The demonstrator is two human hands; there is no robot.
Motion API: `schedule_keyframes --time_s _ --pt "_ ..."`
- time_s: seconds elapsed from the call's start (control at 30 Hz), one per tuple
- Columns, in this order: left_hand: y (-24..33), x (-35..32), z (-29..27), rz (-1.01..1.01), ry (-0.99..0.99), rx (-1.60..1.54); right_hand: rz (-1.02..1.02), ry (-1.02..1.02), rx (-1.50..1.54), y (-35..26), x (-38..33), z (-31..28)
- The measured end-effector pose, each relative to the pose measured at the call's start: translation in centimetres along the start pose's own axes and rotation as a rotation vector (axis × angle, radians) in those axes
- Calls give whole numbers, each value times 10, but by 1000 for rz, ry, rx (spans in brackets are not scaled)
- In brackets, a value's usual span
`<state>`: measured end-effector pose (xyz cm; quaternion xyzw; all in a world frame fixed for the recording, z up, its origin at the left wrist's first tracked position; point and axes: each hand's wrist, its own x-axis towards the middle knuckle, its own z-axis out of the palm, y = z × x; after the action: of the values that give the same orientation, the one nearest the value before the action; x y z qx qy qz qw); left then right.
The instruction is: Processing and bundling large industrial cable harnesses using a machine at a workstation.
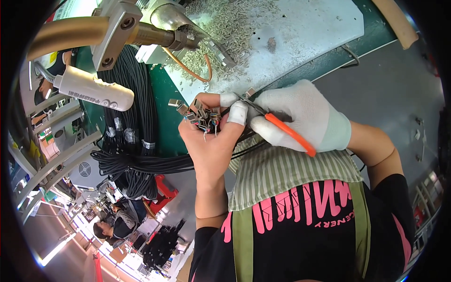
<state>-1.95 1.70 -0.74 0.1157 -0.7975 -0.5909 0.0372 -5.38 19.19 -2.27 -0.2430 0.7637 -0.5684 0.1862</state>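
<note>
My left hand (210, 148), bare except for white finger cots on the thumb and a fingertip, is closed round a bunch of black cables. Their ends fan out above the palm as small metal plug connectors (199, 113) with thin coloured wires. In a white knit glove, my right hand (300, 115) grips an orange-handled hand tool (289, 134), which looks like small cutters or pliers. Its dark metal tip lies at the left thumb and fingertip. Just beyond that tip one metal connector (250, 92) sticks up between the hands. The tool's jaws are partly hidden.
Many small metal bits (225, 42) cover part of a pale metal plate (300, 33) on the green bench. A machine head (176, 37) overhangs it, beside a white cylindrical lamp (96, 88). Long black cable bundles (129, 117) hang at left. Another person (110, 229) sits lower left.
</note>
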Motion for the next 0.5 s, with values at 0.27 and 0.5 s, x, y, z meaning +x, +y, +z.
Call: schedule_keyframes --time_s 0.27,0.5 --pt "-28 53 -31 -329 -75 -314 37 129 -80 16 30 -33" --pt "-27 93 -24 -382 -247 -345 260 -79 275 11 92 -35"
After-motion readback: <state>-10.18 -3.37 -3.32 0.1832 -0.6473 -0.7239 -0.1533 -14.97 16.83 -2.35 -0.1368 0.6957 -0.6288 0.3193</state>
